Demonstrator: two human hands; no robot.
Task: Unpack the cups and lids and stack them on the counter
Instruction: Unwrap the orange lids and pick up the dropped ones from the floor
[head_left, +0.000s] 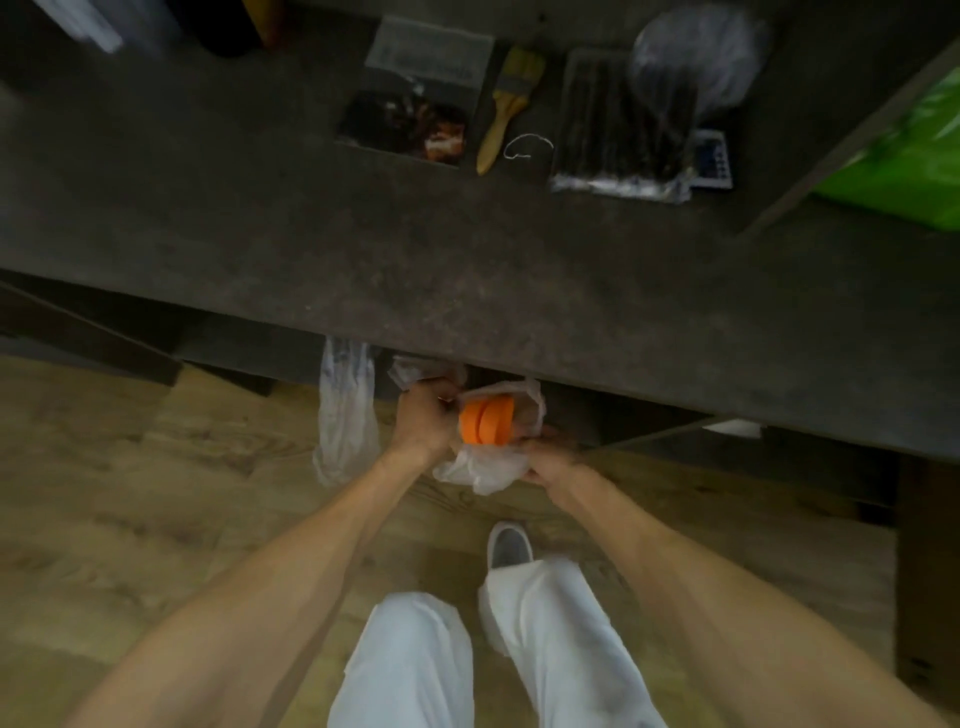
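Below the near edge of the dark counter, over the wooden floor, a loose clear plastic bag hangs at the left, just beside the left hand. That hand is curled shut, gripping the crumpled plastic wrap at the left side of the orange lids. The lids sit as a short stack on edge, partly out of the wrap, held between the two hands. The right hand grips the wrap from below and to the right, its fingers closed on the plastic. Both bare forearms reach forward from the bottom of the view, above white trousers and a white shoe.

Farther back on the counter, left to right, lie a clear packet with dark contents, a paintbrush with a pale wooden handle, a bit of white string, a clear pack of dark sticks and a bundle of clear plastic. At the far right edge shows a green bag.
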